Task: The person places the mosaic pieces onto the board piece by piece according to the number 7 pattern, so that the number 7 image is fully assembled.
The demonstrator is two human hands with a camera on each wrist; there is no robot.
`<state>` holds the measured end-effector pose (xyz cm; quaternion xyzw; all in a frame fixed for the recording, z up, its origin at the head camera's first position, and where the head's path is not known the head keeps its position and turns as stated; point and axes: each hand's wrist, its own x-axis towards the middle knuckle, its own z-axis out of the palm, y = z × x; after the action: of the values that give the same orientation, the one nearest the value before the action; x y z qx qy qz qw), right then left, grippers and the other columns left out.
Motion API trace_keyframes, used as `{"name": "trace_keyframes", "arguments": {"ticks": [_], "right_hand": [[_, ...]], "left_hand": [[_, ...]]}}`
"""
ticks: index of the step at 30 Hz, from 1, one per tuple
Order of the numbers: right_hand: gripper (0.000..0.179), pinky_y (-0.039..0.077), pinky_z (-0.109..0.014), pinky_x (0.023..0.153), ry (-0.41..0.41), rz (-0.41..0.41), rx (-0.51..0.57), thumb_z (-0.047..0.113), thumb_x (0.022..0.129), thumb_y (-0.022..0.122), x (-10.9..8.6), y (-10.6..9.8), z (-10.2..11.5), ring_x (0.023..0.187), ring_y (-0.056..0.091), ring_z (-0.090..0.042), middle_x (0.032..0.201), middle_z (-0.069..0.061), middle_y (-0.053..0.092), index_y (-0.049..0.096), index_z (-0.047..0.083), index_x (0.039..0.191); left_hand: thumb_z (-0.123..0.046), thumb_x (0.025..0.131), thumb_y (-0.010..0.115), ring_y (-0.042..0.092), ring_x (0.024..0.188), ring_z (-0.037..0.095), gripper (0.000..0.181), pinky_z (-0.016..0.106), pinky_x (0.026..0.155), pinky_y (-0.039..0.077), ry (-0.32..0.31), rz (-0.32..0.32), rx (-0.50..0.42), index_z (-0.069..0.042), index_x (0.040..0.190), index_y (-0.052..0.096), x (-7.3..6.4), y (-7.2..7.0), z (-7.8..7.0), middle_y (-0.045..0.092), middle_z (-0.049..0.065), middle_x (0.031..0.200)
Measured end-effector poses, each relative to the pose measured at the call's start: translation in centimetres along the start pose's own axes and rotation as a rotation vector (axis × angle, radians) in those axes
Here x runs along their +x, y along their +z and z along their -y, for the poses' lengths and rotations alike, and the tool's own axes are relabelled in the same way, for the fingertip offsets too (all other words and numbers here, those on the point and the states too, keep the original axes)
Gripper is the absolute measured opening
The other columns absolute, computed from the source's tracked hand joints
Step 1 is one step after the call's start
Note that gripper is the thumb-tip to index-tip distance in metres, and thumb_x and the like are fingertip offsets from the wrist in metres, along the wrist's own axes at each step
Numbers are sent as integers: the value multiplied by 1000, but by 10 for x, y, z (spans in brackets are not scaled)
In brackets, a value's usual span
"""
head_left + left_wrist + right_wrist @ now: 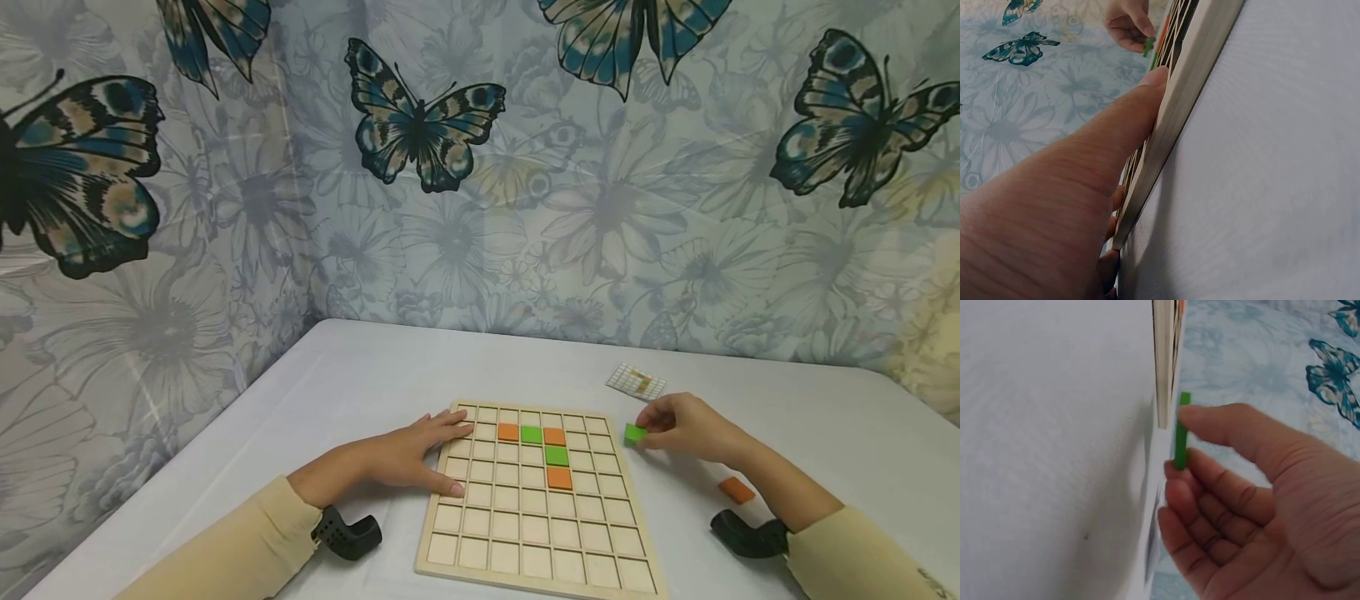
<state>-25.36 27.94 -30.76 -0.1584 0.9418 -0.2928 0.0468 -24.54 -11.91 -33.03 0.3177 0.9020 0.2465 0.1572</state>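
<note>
My right hand pinches a green square tile between thumb and fingers, just off the right edge of a wooden grid board. In the right wrist view that tile is seen edge-on. My left hand rests on the board's left edge with fingers spread, thumb lower down on the same edge. On the board lie orange tiles and green tiles: a row of three near the top, then a green and an orange one running down from its right end.
A loose orange tile lies on the white table beneath my right forearm. Behind the board, a small printed pattern card lies at the right. Butterfly-patterned cloth hangs behind the table.
</note>
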Motion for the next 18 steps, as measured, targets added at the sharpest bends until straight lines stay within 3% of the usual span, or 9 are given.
{"name": "trace_keyframes", "arguments": {"ticks": [18], "right_hand": [[33, 50, -22, 64, -40, 81, 150, 20, 76, 76, -5, 6, 34, 75, 56, -11, 86, -4, 64, 66, -2, 98]], "left_hand": [[-55, 78, 67, -1, 145, 34, 84, 56, 115, 8, -9, -9, 5, -27, 147, 29, 0, 1, 1, 10, -3, 158]]}}
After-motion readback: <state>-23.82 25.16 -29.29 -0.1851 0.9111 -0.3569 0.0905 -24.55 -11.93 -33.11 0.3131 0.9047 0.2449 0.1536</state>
